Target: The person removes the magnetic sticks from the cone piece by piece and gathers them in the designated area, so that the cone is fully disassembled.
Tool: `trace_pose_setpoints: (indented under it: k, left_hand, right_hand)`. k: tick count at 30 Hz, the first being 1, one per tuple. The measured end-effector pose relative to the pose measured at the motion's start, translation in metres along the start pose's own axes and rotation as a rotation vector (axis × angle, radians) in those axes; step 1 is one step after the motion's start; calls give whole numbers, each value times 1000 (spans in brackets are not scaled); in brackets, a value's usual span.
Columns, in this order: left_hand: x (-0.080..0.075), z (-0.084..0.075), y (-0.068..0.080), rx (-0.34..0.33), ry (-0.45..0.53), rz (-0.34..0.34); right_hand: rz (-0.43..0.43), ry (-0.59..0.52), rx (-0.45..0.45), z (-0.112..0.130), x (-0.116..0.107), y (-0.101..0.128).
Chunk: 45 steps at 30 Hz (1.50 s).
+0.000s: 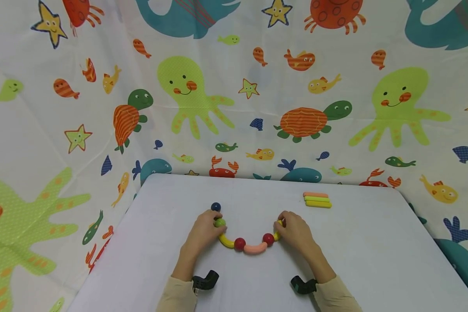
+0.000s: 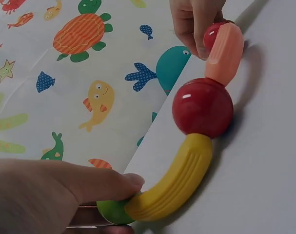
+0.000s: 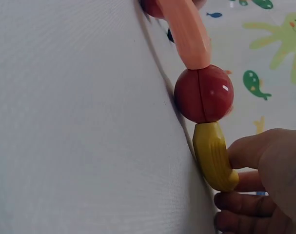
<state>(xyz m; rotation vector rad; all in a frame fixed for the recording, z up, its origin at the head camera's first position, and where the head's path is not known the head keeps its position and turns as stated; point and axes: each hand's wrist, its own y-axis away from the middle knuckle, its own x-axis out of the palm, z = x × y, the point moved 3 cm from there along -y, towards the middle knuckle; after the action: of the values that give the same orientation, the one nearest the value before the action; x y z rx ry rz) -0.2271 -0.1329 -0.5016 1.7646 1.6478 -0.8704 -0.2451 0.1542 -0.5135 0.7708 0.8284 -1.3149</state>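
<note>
A curved chain of toy pieces lies on the white table between the hands. My left hand (image 1: 201,233) grips the green ball (image 1: 220,222) at the chain's left side. From that ball run a yellow curved bar (image 2: 177,183), a red ball (image 2: 203,107), a salmon-pink curved bar (image 1: 255,249) and a second red ball (image 3: 204,93), joined end to end. At the right end, my right hand (image 1: 297,232) pinches another yellow curved bar (image 3: 212,156), its tip partly behind the fingers. A dark blue ball (image 1: 216,206) sits just past the left fingertips; whether it touches the green ball is hidden.
Three straight sticks (image 1: 317,200), orange, lime and yellow, lie side by side at the table's back right. Black wrist cameras stick inward from both cuffs. A sea-animal printed cloth (image 1: 257,164) hangs behind the white table (image 1: 374,251) and along its left.
</note>
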Motion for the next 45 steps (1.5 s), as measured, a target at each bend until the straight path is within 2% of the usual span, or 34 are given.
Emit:
trace_pose_setpoints:
  k: [9,25,28,32,35,38,41,45]
  left_hand:
    - [-9,7,0,-53,1,30]
    - [-12,8,-2,-66,-30,63]
    - [-14,6,-1,-63,-49,46]
    - [-19,0,1,-47,-49,-30]
    - [-22,-6,1,-14,-6,-92]
    - [-21,-14,0,62,21,-140]
    - [-15,-23,1,163,15,-175]
    - [0,-37,3,271,-2,-176]
  right_hand:
    - [-7,-2,5,-1,1,-1]
    - [-8,30,-14,1,7,0]
    - [-10,26,-22,0,6,0]
    - [-18,13,-55,1,2,0]
    - [-13,12,-108,3,-1,0]
    - [5,11,-180,5,-5,1]
    - [46,6,-236,7,-7,2]
    - [140,-3,-282,10,-8,5]
